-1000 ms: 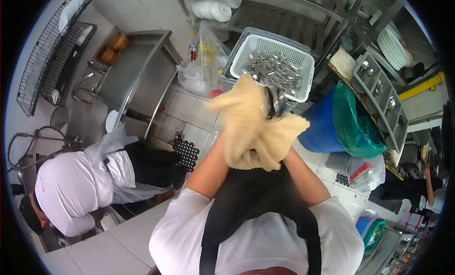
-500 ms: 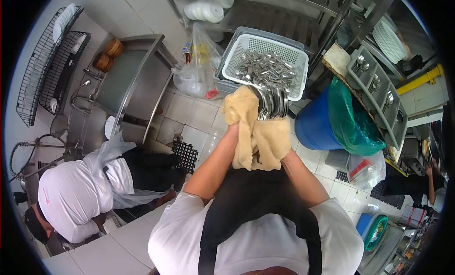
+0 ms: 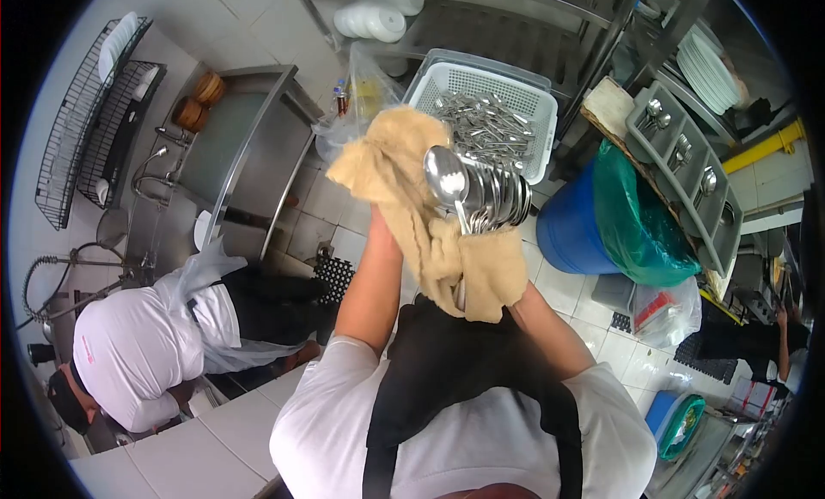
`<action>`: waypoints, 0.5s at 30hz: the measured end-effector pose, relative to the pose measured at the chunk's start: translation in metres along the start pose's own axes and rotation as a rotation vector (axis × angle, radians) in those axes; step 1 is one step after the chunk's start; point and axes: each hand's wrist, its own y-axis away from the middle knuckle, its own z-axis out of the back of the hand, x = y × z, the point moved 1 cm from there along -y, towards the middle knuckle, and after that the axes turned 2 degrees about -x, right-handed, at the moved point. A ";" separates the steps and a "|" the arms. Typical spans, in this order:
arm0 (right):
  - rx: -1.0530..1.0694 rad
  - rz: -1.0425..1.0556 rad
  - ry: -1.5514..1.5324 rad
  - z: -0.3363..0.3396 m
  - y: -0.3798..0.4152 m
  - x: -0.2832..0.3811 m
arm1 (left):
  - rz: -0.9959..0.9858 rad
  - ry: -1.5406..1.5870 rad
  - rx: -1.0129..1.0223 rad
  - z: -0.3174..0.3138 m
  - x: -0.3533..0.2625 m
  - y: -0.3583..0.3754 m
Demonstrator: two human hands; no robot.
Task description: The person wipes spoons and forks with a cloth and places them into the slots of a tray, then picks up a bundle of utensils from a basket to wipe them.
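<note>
Closest to me, above a black apron point(image 3: 477, 361), both hands are bundled in a tan cloth point(image 3: 400, 168) that hides the fingers. The right hand point(image 3: 491, 271) is closed through the cloth around the lower ends of a fanned bunch of spoons point(image 3: 494, 194), bowls upward. The left hand point(image 3: 397, 155) is under the raised part of the cloth, beside a single spoon point(image 3: 445, 177) whose bowl stands out on that side of the bunch; how far it is open I cannot tell. Just beyond the cloth, a white perforated basket point(image 3: 544, 142) of loose cutlery point(image 3: 488, 125) sits in a grey tub point(image 3: 481, 59). To the right is a blue barrel point(image 3: 567, 224) lined with a green bag point(image 3: 632, 220), with a grey divided tray point(image 3: 693, 162) of cutlery beside it. On the left a co-worker point(image 3: 137, 353) in a white shirt bends over; the shirt carries small pink lettering point(image 3: 84, 350), too small to read. Past them is a steel sink point(image 3: 225, 146) with brown pots point(image 3: 198, 104) at its edge. Farther back, white bowls point(image 3: 369, 22) lie on a metal shelf, and white plates point(image 3: 706, 69) are stacked at right.
</note>
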 end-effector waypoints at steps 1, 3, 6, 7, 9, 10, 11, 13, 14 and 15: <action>-0.035 0.007 0.002 -0.003 -0.001 0.006 | 0.015 0.039 0.013 0.008 0.011 -0.008; -0.098 0.077 0.110 -0.001 -0.006 0.006 | -0.013 -0.163 -0.006 0.037 0.042 -0.025; -0.150 0.250 0.527 0.024 -0.009 -0.005 | -0.108 -0.698 -0.100 0.046 0.076 -0.032; -0.140 0.319 0.720 0.030 -0.009 -0.002 | -0.117 -0.769 -0.121 0.038 0.075 -0.036; -0.092 0.285 0.598 0.035 -0.003 0.008 | -0.189 -0.718 -0.150 0.020 0.082 -0.039; -0.052 0.179 0.284 0.034 0.007 0.018 | -0.170 -0.647 -0.126 0.012 0.084 -0.039; -0.011 0.073 -0.032 0.034 0.014 0.025 | -0.146 -0.577 -0.104 0.003 0.084 -0.039; -0.101 0.075 0.060 0.050 0.017 0.033 | -0.141 -0.341 0.060 -0.012 0.093 -0.042; -0.141 0.073 0.111 0.057 0.017 0.038 | -0.158 -0.338 0.059 -0.016 0.100 -0.044; -0.164 0.076 0.069 0.058 0.018 0.040 | -0.179 -0.335 0.062 -0.022 0.106 -0.046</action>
